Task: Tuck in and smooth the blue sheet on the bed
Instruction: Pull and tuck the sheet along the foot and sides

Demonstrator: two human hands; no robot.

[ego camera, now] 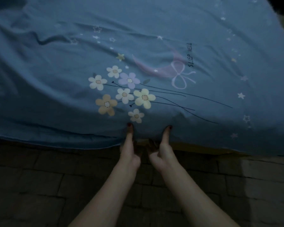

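A blue sheet (154,30) printed with flowers, stars, a pink moon and a bow covers the bed. At the near edge my left hand (129,148) grips the hem, thumb on top of the cloth and fingers curled under it. Right beside it my right hand (162,149) holds the same edge the same way, thumb up on the sheet and fingers tucked beneath. Left of my hands the hem hangs loose over the bed's side. Long wrinkles cross the sheet's upper left part.
A yellowish bed frame or mattress edge (195,149) shows under the sheet to the right of my hands. A dark brick-patterned floor (39,185) lies below the bed. The room is dim.
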